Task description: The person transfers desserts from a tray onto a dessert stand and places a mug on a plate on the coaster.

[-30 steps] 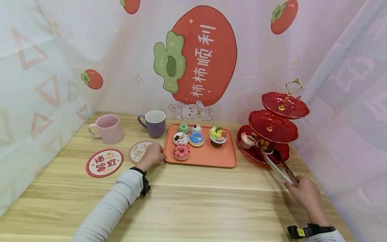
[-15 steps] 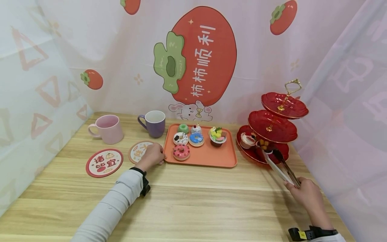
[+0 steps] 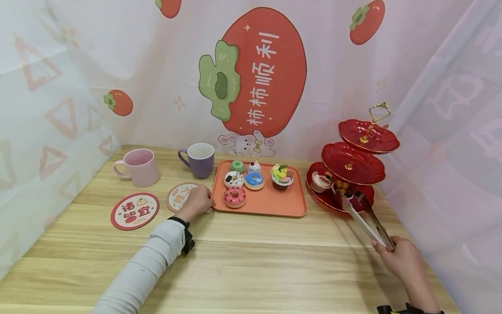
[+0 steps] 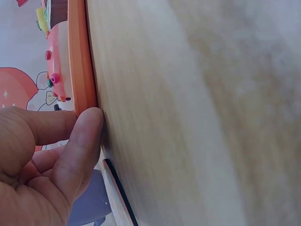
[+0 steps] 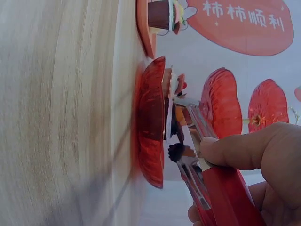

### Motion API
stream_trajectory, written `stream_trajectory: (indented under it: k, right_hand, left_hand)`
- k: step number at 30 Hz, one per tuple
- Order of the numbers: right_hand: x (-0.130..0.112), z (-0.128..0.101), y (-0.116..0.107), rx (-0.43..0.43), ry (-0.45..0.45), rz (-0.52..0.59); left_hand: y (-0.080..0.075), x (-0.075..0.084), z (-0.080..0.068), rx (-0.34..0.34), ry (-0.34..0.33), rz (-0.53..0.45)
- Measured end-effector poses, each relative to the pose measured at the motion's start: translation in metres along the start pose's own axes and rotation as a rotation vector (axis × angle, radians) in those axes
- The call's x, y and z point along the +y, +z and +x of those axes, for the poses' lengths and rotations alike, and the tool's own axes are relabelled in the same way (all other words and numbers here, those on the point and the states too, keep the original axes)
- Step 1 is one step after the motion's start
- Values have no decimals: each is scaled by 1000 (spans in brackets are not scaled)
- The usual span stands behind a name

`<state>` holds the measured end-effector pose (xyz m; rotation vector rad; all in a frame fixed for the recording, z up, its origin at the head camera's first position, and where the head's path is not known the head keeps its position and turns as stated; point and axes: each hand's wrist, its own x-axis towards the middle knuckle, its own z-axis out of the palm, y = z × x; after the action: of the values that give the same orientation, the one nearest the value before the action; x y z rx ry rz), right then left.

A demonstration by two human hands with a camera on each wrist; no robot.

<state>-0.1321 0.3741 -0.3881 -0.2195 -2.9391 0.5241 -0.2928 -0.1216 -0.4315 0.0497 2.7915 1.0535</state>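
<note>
My left hand (image 3: 197,203) pinches the front left corner of the orange tray (image 3: 270,211) between thumb and fingers, close up in the left wrist view. In my right hand (image 3: 405,260) is a pair of metal tongs (image 3: 366,223) with red handles, plain in the right wrist view. The tips of the tongs stand apart over the bottom plate (image 3: 331,205) of a red three-tier stand. A small cake with orange cubes (image 3: 342,186) lies there by the tips, partly hidden; whether they touch it I cannot tell. Beside it sits a cream-topped cupcake (image 3: 320,182).
On the tray are a pink doughnut (image 3: 235,197), a blue doughnut (image 3: 254,180), a white doughnut (image 3: 234,179) and a fruit cupcake (image 3: 282,176). Two mugs, pink (image 3: 142,167) and purple (image 3: 201,160), stand left. A round coaster (image 3: 135,211) lies before them. The stand's upper plates (image 3: 353,163) overhang the bottom one.
My right hand has drawn back slightly toward me and to the right, and the tongs have come with it. The left hand and the tray have stayed put.
</note>
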Motion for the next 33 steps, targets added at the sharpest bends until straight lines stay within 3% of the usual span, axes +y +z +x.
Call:
stream_trajectory:
  k: [12,24,33]
  right_hand:
    - [-14,-11,1,119,-31,3]
    - [-42,-10,7,127,-122,58]
    - [-54,-4,13,65,-133,75]
  left_hand:
    - [-1,1,-1,3,9,-2]
    - [-1,1,-1,0,-3,-8]
    - [-1,2,-1,-1,-11,-2]
